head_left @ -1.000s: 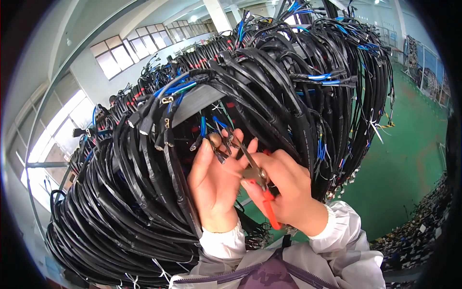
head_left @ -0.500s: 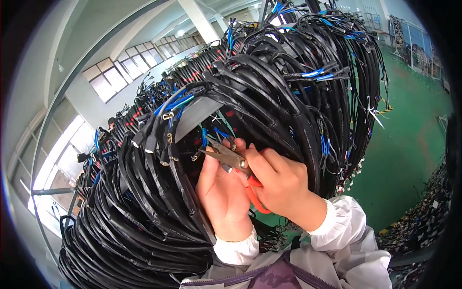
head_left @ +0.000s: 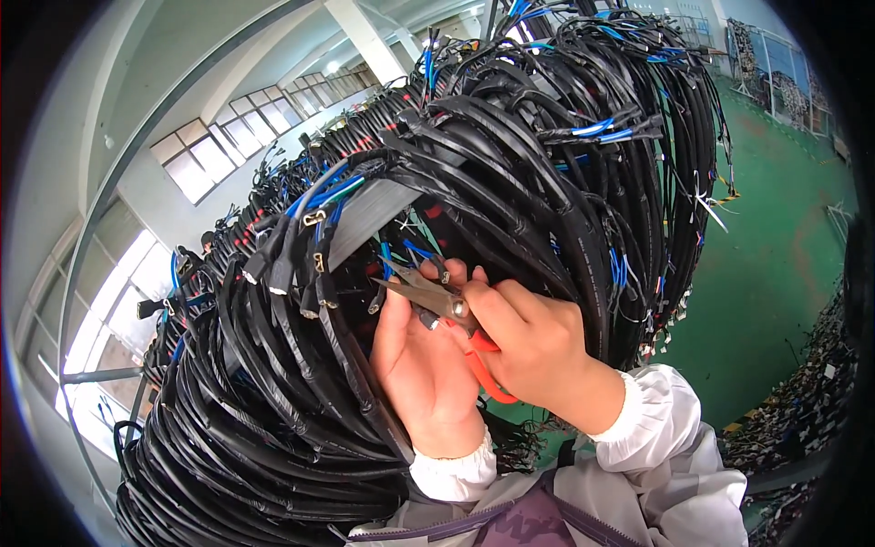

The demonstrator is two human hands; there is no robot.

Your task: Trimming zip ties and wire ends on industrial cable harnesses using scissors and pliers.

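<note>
Both my hands are together in front of a thick row of black cables, next to their loose ends. My right hand (head_left: 538, 342) is wrapped round red-handled scissors (head_left: 433, 299). Their blades point left and stand slightly apart, by the blue wires (head_left: 386, 255). My left hand (head_left: 424, 383) is palm up beneath the scissors, thumb raised near the blade tips. Its curled fingers are partly hidden behind the blades. A short black cable end (head_left: 427, 319) lies within this hand. Whether the blades touch a wire cannot be made out.
A flat grey bar (head_left: 374, 217) runs under the bundled black cables (head_left: 301, 365). More cable ends with metal terminals (head_left: 315, 219) hang left of my hands. A metal frame (head_left: 87, 237) rises at the left. Green floor (head_left: 775, 228) and another heap of cables (head_left: 802, 401) are at the right.
The view has shifted slightly. My hands and the scissors keep almost the same pose, with the blades still slightly apart.
</note>
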